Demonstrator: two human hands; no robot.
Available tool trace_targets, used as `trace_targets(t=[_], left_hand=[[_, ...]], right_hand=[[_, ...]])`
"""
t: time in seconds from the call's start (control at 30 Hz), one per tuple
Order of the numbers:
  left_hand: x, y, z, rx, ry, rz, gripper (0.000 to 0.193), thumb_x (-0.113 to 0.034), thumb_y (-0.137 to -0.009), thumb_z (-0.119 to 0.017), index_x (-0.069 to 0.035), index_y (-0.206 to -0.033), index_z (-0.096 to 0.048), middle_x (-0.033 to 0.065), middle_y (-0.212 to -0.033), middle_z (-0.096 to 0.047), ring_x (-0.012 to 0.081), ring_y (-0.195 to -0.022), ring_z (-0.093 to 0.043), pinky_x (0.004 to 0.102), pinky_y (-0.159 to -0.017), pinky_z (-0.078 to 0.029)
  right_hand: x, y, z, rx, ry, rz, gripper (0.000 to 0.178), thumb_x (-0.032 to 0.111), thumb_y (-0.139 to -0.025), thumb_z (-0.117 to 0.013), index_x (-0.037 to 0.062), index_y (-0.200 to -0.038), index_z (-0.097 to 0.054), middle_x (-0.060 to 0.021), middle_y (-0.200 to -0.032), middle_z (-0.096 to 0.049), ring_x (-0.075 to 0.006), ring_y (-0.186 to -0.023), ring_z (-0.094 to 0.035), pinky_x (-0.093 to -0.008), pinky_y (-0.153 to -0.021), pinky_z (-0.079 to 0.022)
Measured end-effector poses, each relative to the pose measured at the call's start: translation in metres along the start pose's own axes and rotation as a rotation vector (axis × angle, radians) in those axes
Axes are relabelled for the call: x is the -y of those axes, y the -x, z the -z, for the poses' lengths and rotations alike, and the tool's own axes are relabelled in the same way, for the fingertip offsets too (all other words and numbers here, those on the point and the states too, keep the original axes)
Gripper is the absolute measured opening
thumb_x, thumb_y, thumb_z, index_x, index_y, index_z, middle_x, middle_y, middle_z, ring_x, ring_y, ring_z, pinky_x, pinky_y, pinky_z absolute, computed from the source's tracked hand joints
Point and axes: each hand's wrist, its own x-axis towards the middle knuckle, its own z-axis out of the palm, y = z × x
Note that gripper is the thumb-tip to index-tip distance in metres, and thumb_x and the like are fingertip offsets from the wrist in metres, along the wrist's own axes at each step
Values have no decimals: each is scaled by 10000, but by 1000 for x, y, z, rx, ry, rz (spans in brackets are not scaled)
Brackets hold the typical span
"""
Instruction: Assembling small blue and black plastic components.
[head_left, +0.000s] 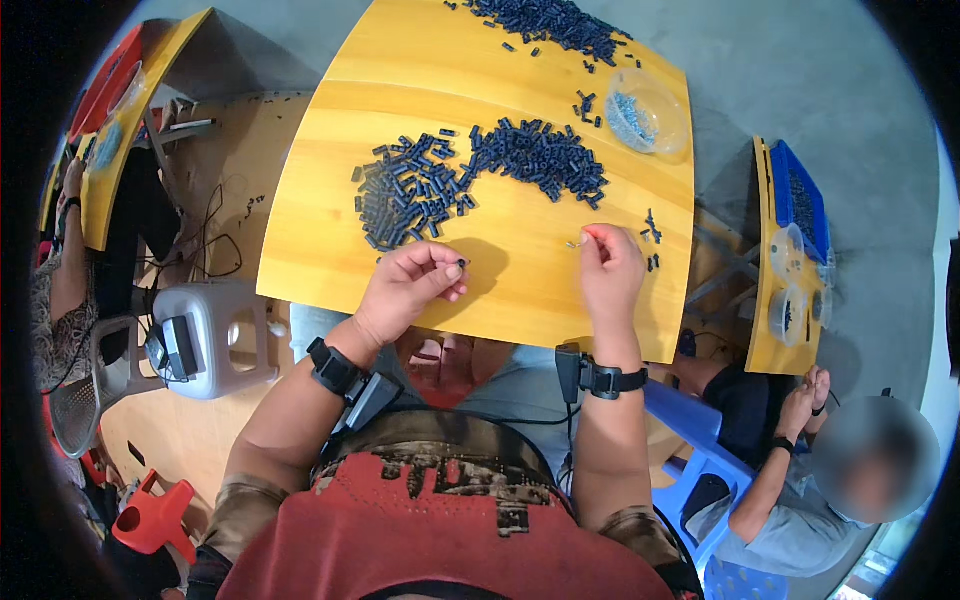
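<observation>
My left hand (408,284) is closed over the near part of the yellow table (330,265), pinching a small black plastic piece (462,264) between thumb and forefinger. To its right, my right hand (612,262) pinches a tiny shiny metal pin (572,245), its tip pointing left. The two hands are apart. Just beyond my left hand lies a loose pile of short black tubular pieces (405,195). A denser pile of similar black pieces (540,158) sits farther off, in the middle. A few loose black pieces (652,228) lie right of my right hand.
A clear round bowl (672,112) with small bluish bits stands at the far right of the table. Another black heap (555,25) lies at the far edge. A co-worker (790,480) sits at right by a table with a blue tray (800,200). A grey stool (215,330) stands at left.
</observation>
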Motion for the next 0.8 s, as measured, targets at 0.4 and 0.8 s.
trace_targets(t=[0.4, 0.8], left_hand=[[5, 1, 4, -2, 1, 9, 110, -67, -882, -562, -22, -982, -576, 71, -854, -623, 140, -769, -598, 256, -669, -490], [8, -1, 7, -3, -13, -4, 110, -51, -880, -557, -13, -982, -577, 52, -906, -618, 129, -782, -595, 246, -675, -489]], right_hand=[[10, 32, -2, 205, 44, 58, 57, 15, -732, -620, 18, -782, -594, -122, -743, -567, -278, -710, -564, -349, -638, -464], [9, 41, 1, 174, 50, 52, 147, -19, -715, -609, 0, -860, -603, -128, -771, -568, -276, -725, -563, -351, -651, -470]])
